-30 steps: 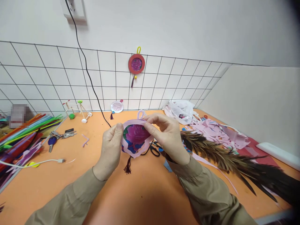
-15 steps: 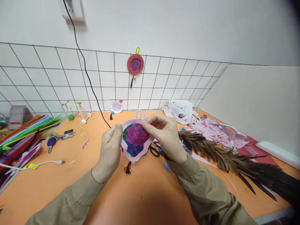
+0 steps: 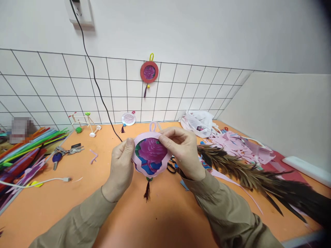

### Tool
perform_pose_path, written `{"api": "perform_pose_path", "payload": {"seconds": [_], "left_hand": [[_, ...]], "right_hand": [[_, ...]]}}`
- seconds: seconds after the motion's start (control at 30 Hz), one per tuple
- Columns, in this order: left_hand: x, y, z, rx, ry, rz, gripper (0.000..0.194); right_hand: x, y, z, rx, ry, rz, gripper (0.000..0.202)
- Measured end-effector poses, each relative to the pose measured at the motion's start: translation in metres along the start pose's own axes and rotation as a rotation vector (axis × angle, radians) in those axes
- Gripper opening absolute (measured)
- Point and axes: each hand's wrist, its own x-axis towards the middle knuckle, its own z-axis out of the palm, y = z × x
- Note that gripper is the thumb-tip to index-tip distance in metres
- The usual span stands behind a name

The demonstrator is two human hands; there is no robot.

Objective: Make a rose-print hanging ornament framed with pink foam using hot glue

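Observation:
A pink-framed flower ornament (image 3: 151, 153) is held upright above the orange table between both hands. Its picture shows a magenta flower on blue and green. A pink loop (image 3: 153, 126) stands at its top, and a dark tassel (image 3: 147, 190) hangs below. My left hand (image 3: 121, 168) pinches the frame's left edge, thumb in front. At the upper right edge, my right hand (image 3: 182, 150) grips the frame between thumb and fingers. Black scissors (image 3: 171, 167) lie behind the ornament, partly hidden by it and my right hand.
Pipe cleaners (image 3: 28, 144) and keys (image 3: 57, 157) lie left. Long brown feathers (image 3: 240, 168), pink paper scraps (image 3: 240, 146) and a white plastic bag (image 3: 198, 122) are at right. A red round ornament (image 3: 149, 72) hangs on the wire grid; a white one (image 3: 128, 119) leans below.
The ornament's lower part has shifted slightly right, and its tassel now hangs lower and farther right, with a green bead showing above it. Both hands keep their hold.

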Motion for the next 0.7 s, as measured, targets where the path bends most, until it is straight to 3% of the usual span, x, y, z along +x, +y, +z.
{"api": "perform_pose_path", "payload": {"seconds": [0.7], "left_hand": [[-0.0021,-0.0016,-0.0001,-0.015,0.005,0.033,0.053]], "right_hand": [[-0.0033,-0.0014,0.0049,0.037,0.068,0.0,0.014]]}}
